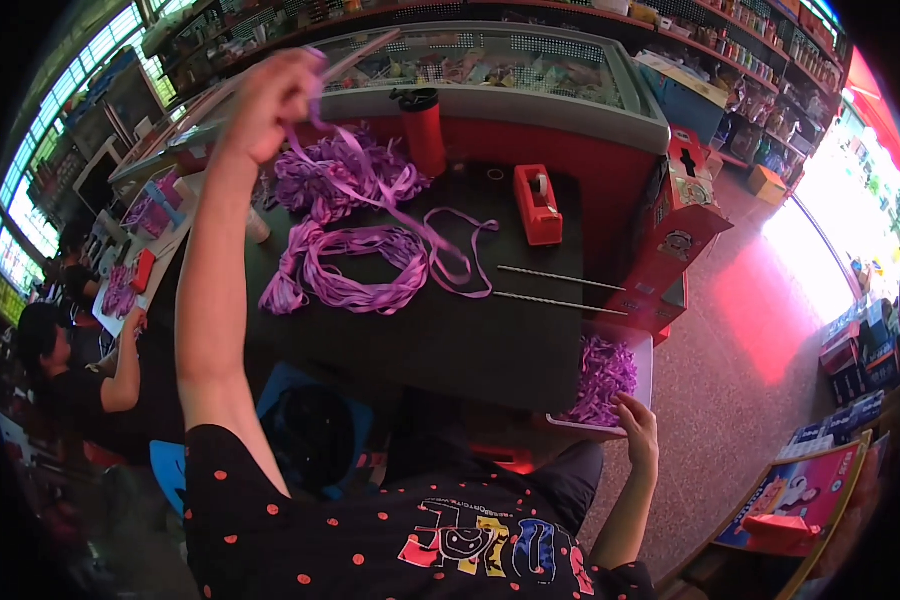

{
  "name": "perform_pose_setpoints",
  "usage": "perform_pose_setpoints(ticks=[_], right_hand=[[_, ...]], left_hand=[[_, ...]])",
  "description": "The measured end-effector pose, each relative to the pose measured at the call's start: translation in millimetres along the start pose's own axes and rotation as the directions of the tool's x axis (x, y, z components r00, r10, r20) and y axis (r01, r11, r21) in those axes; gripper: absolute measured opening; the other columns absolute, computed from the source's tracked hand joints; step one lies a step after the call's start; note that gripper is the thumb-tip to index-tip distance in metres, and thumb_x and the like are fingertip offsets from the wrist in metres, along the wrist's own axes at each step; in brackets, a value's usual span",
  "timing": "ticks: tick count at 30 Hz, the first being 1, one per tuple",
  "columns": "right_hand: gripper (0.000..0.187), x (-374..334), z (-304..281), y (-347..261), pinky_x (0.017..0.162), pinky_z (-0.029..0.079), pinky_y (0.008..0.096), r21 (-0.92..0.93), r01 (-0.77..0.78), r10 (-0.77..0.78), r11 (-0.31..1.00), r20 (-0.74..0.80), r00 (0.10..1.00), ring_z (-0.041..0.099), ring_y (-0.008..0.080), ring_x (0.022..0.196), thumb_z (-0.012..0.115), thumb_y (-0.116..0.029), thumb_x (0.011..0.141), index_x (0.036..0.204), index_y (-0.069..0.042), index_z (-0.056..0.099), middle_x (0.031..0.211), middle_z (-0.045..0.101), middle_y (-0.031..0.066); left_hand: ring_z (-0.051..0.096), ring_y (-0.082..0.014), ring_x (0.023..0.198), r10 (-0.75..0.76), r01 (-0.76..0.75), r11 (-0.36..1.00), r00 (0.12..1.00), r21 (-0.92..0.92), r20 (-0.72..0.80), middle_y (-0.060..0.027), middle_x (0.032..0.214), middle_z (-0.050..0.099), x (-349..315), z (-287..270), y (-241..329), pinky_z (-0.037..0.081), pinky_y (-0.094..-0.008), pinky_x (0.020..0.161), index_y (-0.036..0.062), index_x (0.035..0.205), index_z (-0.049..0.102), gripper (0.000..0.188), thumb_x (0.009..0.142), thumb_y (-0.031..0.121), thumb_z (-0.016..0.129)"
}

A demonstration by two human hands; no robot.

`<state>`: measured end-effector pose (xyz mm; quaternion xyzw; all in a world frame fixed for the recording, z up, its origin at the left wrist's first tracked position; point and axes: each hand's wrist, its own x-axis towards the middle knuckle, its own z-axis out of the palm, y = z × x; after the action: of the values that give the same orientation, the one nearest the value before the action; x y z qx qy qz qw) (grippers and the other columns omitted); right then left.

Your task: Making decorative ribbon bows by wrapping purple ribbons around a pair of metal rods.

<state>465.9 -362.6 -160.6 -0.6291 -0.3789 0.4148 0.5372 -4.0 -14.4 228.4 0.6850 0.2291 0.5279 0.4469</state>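
My left hand (275, 105) is raised high over the far left of the dark table, its fingers closed on a purple ribbon (385, 208). From that hand the ribbon trails down to the right and loops onto the tabletop. Below it lie a tangled heap of purple ribbon (315, 180) and a knotted, ring-shaped hank of ribbon (365, 300). Beside the table's right edge, my right hand (638, 425) is at the rim of a white bin (642, 350) holding short purple ribbon pieces (602, 385). Its fingers are loosely bent and apart, with nothing visible in them.
On the table are a red tape dispenser (540, 208), two thin metal rods (560, 296) and a red tumbler (425, 135). A glass-topped freezer (470, 65) stands behind. A red carton (675, 230) is at the right; another person (80, 360) sits at the left.
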Motion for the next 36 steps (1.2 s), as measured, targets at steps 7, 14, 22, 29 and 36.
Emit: perform_pose_setpoints(ticks=[7, 14, 22, 29, 36], right_hand=[[0.034, 24.0, 71.2, -152.8, 0.094, 0.043, 0.0288, 0.095, 0.386, -0.396, 0.918, 0.149, 0.906, 0.058, 0.0179, 0.106, 0.055, -0.013, 0.091, 0.12, 0.005, 0.055, 0.112, 0.063, 0.0105], [0.044, 18.7, 139.6, -235.1, 0.098, 0.041, 0.0318, 0.433, 0.537, -0.633, 0.724, 0.107, 0.767, 0.056, 0.0214, 0.109, 0.052, -0.013, 0.093, 0.132, 0.006, 0.042, 0.114, 0.061, 0.0134], [0.021, 7.5, 94.0, -207.3, 0.049, 0.029, 0.0204, 0.681, 0.012, -0.214, 0.732, 0.213, 0.953, 0.033, 0.0042, 0.053, 0.047, -0.015, 0.097, 0.102, 0.0, 0.061, 0.067, 0.045, -0.0018], [0.022, 16.4, 68.5, -192.9, 0.048, 0.027, 0.0197, 0.74, 0.093, -0.237, 0.666, 0.091, 0.967, 0.031, 0.0037, 0.054, 0.047, -0.016, 0.098, 0.106, -0.001, 0.06, 0.066, 0.043, -0.0029], [0.023, 14.0, 7.6, -179.2, 0.046, 0.024, 0.0184, 0.714, 0.223, -0.157, 0.664, -0.159, 0.975, 0.03, 0.0033, 0.054, 0.047, -0.016, 0.097, 0.108, 0.0, 0.06, 0.065, 0.039, -0.0038]], left_hand=[[0.04, -0.0002, 0.05, -0.37, 0.291, 0.924, 0.849, 0.249, 0.379, 0.0046, 0.064, 0.051, -44.1, 128.2, 33.9, 0.028, -0.0152, 0.044, 0.0038, 0.097, 0.062, 0.015, 0.09, 0.016, 0.06], [0.043, -0.0002, 0.054, -0.302, 0.263, 0.951, 0.658, 0.165, 0.69, 0.005, 0.065, 0.051, -63.9, 231.3, 21.5, 0.031, -0.0153, 0.048, 0.001, 0.093, 0.065, 0.016, 0.089, 0.016, 0.061], [0.056, -0.0232, 0.102, 0.255, -0.477, 0.794, 0.825, 0.378, 0.505, -0.0138, 0.109, 0.056, -112.9, 244.2, -108.2, 0.043, -0.0325, 0.09, -0.0009, 0.126, 0.046, 0.05, 0.084, 0.018, 0.065], [0.053, -0.0261, 0.098, -0.024, -0.431, 0.682, 0.794, 0.591, 0.607, -0.0086, 0.095, 0.058, -193.1, 227.0, -160.9, 0.04, -0.0365, 0.089, 0.0058, 0.105, 0.058, 0.038, 0.073, 0.02, 0.073], [0.059, -0.0231, 0.081, 0.06, -0.61, 0.653, 0.633, 0.449, 0.772, -0.0049, 0.074, 0.061, -154.0, 157.4, -157.6, 0.042, -0.0372, 0.08, 0.0093, 0.076, 0.066, 0.005, 0.071, 0.011, 0.067]])
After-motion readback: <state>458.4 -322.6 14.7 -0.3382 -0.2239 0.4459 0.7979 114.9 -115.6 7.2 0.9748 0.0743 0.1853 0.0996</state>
